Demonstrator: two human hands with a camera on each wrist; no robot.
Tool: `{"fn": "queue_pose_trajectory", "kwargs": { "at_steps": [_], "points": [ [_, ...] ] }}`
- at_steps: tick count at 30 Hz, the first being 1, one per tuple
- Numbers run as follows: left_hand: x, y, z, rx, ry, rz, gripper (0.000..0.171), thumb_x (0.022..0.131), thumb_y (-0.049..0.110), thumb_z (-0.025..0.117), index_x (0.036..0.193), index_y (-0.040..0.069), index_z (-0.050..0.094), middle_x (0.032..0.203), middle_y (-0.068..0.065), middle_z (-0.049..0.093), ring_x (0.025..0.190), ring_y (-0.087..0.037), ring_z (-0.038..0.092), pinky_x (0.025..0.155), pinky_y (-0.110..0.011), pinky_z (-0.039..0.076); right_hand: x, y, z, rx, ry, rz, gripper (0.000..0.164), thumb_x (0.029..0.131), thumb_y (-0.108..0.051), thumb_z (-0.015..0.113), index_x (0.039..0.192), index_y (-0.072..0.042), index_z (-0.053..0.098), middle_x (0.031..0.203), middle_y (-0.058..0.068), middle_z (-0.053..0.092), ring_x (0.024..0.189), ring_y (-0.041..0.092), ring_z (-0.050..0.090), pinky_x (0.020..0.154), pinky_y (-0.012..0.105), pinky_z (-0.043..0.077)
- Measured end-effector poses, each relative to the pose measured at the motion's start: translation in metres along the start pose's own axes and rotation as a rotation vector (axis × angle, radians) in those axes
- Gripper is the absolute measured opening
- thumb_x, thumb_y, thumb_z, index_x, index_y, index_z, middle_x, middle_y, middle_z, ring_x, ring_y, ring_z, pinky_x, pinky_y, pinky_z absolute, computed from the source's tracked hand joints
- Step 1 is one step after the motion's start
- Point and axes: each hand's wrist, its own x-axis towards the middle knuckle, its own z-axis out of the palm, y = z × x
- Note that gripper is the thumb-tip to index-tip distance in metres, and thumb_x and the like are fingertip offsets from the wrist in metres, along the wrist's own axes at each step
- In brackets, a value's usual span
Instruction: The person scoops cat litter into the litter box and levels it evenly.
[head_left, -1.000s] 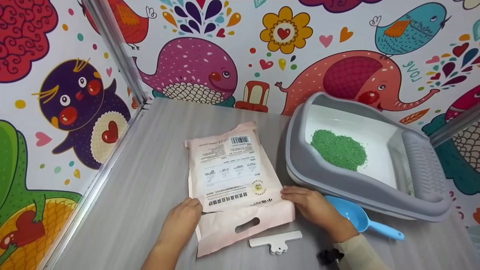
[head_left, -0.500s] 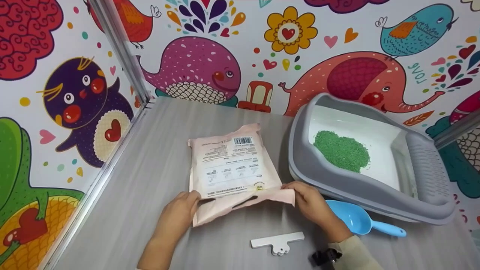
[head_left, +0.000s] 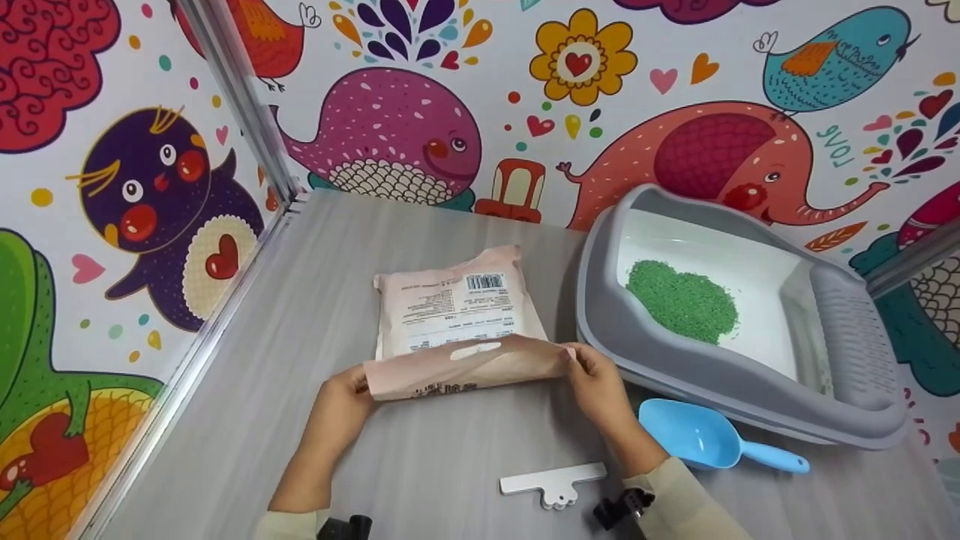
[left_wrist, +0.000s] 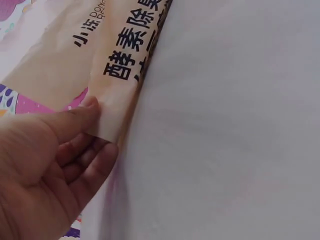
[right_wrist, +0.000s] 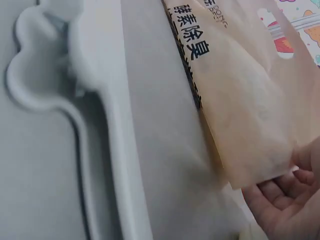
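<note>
A pale pink bag of cat litter lies on the table in the head view, its printed back and barcode facing up. Its near end, with the handle slot, is folded up and over. My left hand pinches the left corner of that fold between thumb and fingers, also plain in the left wrist view, where the hand grips the edge. At the other corner my right hand pinches the fold. In the right wrist view, dark lettering shows on the folded flap beside the right hand.
A white sealing clip lies near the table's front, close to my right wrist. To the right stands a grey-rimmed litter box with green litter inside. A blue scoop lies in front of it. Patterned walls border the table.
The bag's near end was flat, then lifted, and is now folded over away from me. Both hands moved up and forward with its corners. The clip, scoop and litter box stayed put.
</note>
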Motion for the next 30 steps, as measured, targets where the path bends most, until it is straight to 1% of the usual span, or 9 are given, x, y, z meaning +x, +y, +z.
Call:
{"fn": "queue_pose_trajectory", "kwargs": {
  "at_steps": [3,5,8,12,15,18,22,25,30],
  "points": [
    [0.003,-0.002,0.001,-0.002,0.001,-0.02,0.021,0.088,0.013,0.068,0.109,0.014,0.071,0.102,-0.003,0.073,0.094,-0.017,0.067,0.08,-0.036,0.055,0.01,0.015,0.009,-0.007,0.018,0.014,0.025,0.098,-0.006,0.051,0.118,0.003,0.063,0.114,0.015,0.066,0.101,0.02,0.058,0.083,0.023,0.047],
    [0.005,-0.002,0.002,0.009,0.009,-0.026,0.019,0.087,0.015,0.069,0.106,0.011,0.071,0.098,-0.003,0.073,0.09,-0.016,0.067,0.077,-0.033,0.055,0.017,0.025,0.016,-0.032,0.017,0.003,0.029,0.098,-0.007,0.051,0.125,0.002,0.059,0.121,0.016,0.064,0.109,0.021,0.057,0.091,0.029,0.048],
    [0.008,-0.002,0.003,0.012,0.018,-0.027,0.013,0.086,0.015,0.07,0.097,0.009,0.072,0.087,-0.002,0.073,0.079,-0.013,0.064,0.069,-0.028,0.052,0.023,0.025,0.023,-0.097,0.01,-0.009,0.038,0.096,-0.008,0.053,0.133,0.0,0.052,0.127,0.016,0.061,0.115,0.023,0.056,0.098,0.039,0.047],
    [0.011,-0.001,0.004,-0.004,0.008,-0.053,0.012,0.085,0.018,0.071,0.082,0.008,0.066,0.064,0.001,0.062,0.056,-0.011,0.048,0.051,-0.022,0.038,0.027,0.026,0.027,-0.231,0.014,0.002,0.055,0.094,-0.012,0.059,0.143,-0.001,0.039,0.119,0.015,0.063,0.104,0.025,0.06,0.09,0.042,0.05],
    [0.013,-0.002,0.004,-0.018,-0.014,-0.091,0.017,0.086,0.022,0.071,0.079,0.009,0.064,0.058,0.001,0.054,0.051,-0.012,0.038,0.046,-0.022,0.03,0.027,0.028,0.027,-0.327,0.008,-0.005,0.063,0.091,-0.014,0.063,0.146,-0.003,0.035,0.117,0.015,0.064,0.103,0.026,0.061,0.088,0.042,0.051],
    [0.016,-0.001,0.004,-0.036,-0.028,-0.119,0.016,0.086,0.023,0.071,0.082,0.009,0.067,0.061,-0.001,0.06,0.051,-0.011,0.041,0.047,-0.023,0.032,0.027,0.03,0.027,-0.42,-0.009,-0.064,0.058,0.089,-0.014,0.067,0.141,-0.002,0.044,0.127,0.018,0.06,0.116,0.03,0.058,0.097,0.045,0.047],
    [0.019,0.0,0.004,-0.03,-0.039,-0.13,0.017,0.085,0.023,0.071,0.079,0.007,0.067,0.064,-0.003,0.063,0.053,-0.012,0.043,0.049,-0.024,0.034,0.028,0.033,0.025,-0.502,-0.054,-0.164,0.044,0.087,-0.011,0.069,0.129,-0.002,0.058,0.137,0.02,0.052,0.123,0.035,0.053,0.101,0.045,0.046],
    [0.021,0.001,0.003,-0.025,-0.049,-0.134,0.018,0.085,0.023,0.071,0.078,0.008,0.066,0.063,-0.002,0.062,0.053,-0.012,0.043,0.05,-0.025,0.034,0.028,0.035,0.024,-0.56,-0.1,-0.216,0.042,0.088,-0.012,0.069,0.128,-0.002,0.06,0.141,0.02,0.048,0.126,0.034,0.051,0.1,0.043,0.046],
    [0.02,0.0,0.002,-0.044,-0.05,-0.126,0.017,0.084,0.022,0.072,0.077,0.008,0.066,0.062,0.0,0.061,0.053,-0.011,0.042,0.05,-0.024,0.034,0.026,0.034,0.024,-0.68,-0.18,-0.241,0.048,0.089,-0.026,0.068,0.13,-0.003,0.059,0.141,0.019,0.049,0.128,0.033,0.049,0.103,0.042,0.044]
  ]
}}
